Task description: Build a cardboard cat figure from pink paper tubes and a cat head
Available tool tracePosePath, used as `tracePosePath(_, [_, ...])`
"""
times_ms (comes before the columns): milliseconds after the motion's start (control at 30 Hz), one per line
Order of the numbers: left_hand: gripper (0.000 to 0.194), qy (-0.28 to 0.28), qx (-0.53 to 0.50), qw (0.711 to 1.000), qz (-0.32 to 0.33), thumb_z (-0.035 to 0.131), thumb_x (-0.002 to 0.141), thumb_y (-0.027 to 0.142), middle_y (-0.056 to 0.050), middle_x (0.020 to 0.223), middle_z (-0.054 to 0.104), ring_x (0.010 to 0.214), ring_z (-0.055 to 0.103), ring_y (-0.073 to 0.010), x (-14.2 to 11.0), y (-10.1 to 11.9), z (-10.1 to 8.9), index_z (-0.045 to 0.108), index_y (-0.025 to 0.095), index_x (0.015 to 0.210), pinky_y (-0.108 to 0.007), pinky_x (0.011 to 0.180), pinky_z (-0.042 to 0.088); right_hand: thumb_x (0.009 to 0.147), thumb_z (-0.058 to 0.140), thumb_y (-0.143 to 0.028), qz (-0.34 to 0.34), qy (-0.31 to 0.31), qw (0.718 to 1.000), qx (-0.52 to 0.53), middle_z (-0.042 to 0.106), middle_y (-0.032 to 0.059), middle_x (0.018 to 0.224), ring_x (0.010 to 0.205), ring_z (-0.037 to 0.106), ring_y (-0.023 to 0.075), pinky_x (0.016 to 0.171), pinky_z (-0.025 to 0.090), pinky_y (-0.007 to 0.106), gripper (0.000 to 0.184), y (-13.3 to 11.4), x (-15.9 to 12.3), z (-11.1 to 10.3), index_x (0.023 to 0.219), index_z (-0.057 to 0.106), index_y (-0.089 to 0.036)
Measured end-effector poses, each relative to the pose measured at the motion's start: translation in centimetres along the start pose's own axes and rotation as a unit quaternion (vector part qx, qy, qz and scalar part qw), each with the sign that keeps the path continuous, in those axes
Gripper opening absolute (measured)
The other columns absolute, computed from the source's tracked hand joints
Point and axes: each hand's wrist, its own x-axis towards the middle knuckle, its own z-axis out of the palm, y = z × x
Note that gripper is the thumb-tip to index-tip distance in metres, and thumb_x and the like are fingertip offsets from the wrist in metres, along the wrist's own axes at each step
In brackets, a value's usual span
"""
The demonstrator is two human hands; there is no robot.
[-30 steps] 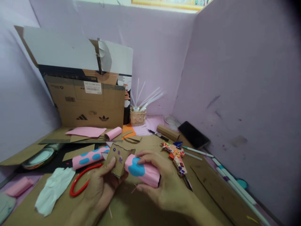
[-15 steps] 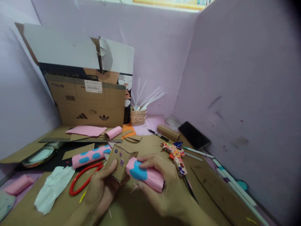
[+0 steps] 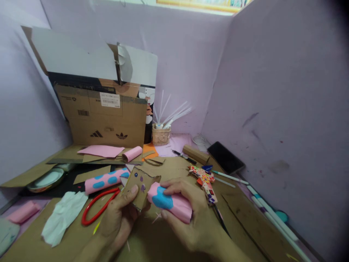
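Observation:
My left hand (image 3: 122,207) grips a small piece of brown cardboard (image 3: 140,189) marked with dark and purple spots, its thumb pressed on the front. In my right hand (image 3: 188,207) is a pink paper roll (image 3: 163,199) with a blue patch, held tilted between thumb and fingers. The roll's left end is close against the cardboard's right side; whether they touch I cannot tell. A longer pink roll with blue spots (image 3: 106,181) lies behind my left hand. Red scissor handles (image 3: 91,214) rest beside my left wrist, the blades hidden.
A large cardboard box (image 3: 106,120) stands at the back left, beside a small basket of clear sticks (image 3: 161,135). Crumpled white tissue (image 3: 64,216) lies on the left. To the right are a flowery paper-covered object (image 3: 203,178), a phone (image 3: 226,157) and white tubes (image 3: 272,213).
The whole view has shifted slightly, with everything appearing a little further right. Both hands keep their holds on the cardboard and the pink roll.

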Motion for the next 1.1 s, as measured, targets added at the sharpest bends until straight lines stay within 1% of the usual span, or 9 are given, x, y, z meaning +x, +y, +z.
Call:
tracePosePath(200, [0.037,-0.007,-0.001,1.0,0.002,0.064,0.074,0.014,-0.003,0.101,0.074,0.1,0.065,-0.0282,0.1,0.0,-0.1,0.064,0.025,0.11,-0.038,0.07,0.059,0.066,0.066,-0.012,-0.001,0.005,1.0,0.0,0.067,0.0084,0.1,0.092,0.064,0.0194,0.08,0.049,0.029,0.031,0.1,0.0,0.1,0.096,0.059,-0.018])
tracePosePath(367, [0.035,-0.012,0.014,1.0,0.009,0.064,0.074,0.017,-0.004,0.103,0.073,0.093,0.067,-0.0269,0.2,-0.1,-0.3,0.063,0.021,0.109,-0.038,0.069,0.058,0.067,0.066,-0.012,0.0,0.005,1.0,-0.001,0.067,0.0081,0.099,0.092,0.064,0.0194,0.08,0.049,0.029,0.031,0.3,0.0,0.0,0.096,0.059,-0.017])
tracePosePath(533, [0.026,-0.022,0.005,1.0,0.008,0.066,0.073,0.018,-0.001,0.1,0.074,0.092,0.068,-0.0262,0.2,-0.1,-0.4,0.068,0.026,0.098,-0.036,0.07,0.058,0.066,0.066,-0.01,-0.004,0.007,1.0,0.0,0.066,0.0091,0.1,0.093,0.064,0.0187,0.081,0.049,0.028,0.033,0.2,0.1,0.1,0.097,0.059,-0.016])
tracePosePath(600, [0.024,-0.022,0.014,1.0,0.01,0.067,0.073,0.019,-0.001,0.1,0.074,0.093,0.067,-0.0265,0.2,0.0,-0.4,0.069,0.026,0.096,-0.036,0.069,0.058,0.065,0.066,-0.01,-0.01,0.014,1.0,-0.001,0.067,0.0092,0.098,0.091,0.064,0.0182,0.08,0.049,0.027,0.031,0.0,0.1,0.1,0.095,0.06,-0.015])
tracePosePath(767, [0.03,-0.014,0.011,1.0,0.015,0.068,0.071,0.019,-0.003,0.1,0.074,0.094,0.067,-0.0277,0.4,0.1,-0.5,0.067,0.025,0.1,-0.036,0.069,0.059,0.066,0.065,-0.011,-0.001,0.004,1.0,-0.006,0.065,0.0086,0.102,0.094,0.063,0.0193,0.082,0.048,0.029,0.033,0.2,-0.1,0.3,0.097,0.058,-0.017])
tracePosePath(833, [0.035,-0.007,0.008,1.0,0.022,0.066,0.073,0.017,-0.004,0.099,0.074,0.09,0.068,-0.0265,0.8,0.1,-0.6,0.065,0.024,0.107,-0.037,0.069,0.059,0.065,0.065,-0.013,0.035,0.004,0.999,-0.026,0.065,0.0082,0.103,0.092,0.062,0.021,0.079,0.049,0.032,0.038,0.4,-0.1,0.4,0.101,0.056,-0.018])
tracePosePath(900, [0.04,0.0,0.007,0.999,0.043,0.065,0.073,0.013,-0.004,0.094,0.074,0.082,0.069,-0.024,1.2,0.2,-0.7,0.062,0.021,0.112,-0.036,0.066,0.059,0.065,0.066,-0.016,0.109,0.003,0.993,-0.051,0.064,0.0074,0.101,0.085,0.062,0.0217,0.072,0.05,0.033,0.043,0.7,0.0,0.6,0.106,0.053,-0.019])
tracePosePath(967, [0.041,0.008,0.005,0.998,0.065,0.065,0.071,0.01,-0.004,0.086,0.074,0.073,0.069,-0.0213,1.5,0.4,-0.8,0.061,0.018,0.111,-0.033,0.062,0.058,0.063,0.068,-0.017,0.19,0.002,0.98,-0.057,0.063,0.0058,0.099,0.08,0.061,0.0211,0.068,0.049,0.033,0.047,0.8,0.2,0.8,0.107,0.051,-0.02])
tracePosePath(1100, [0.037,0.005,-0.003,0.998,0.069,0.064,0.072,0.009,-0.004,0.081,0.073,0.066,0.067,-0.0187,1.9,0.5,-0.9,0.063,0.017,0.108,-0.03,0.056,0.057,0.055,0.073,-0.015,0.296,0.002,0.955,0.01,0.06,0.003,0.095,0.08,0.058,0.02,0.069,0.048,0.033,0.05,1.0,0.7,1.2,0.1,0.052,-0.021])
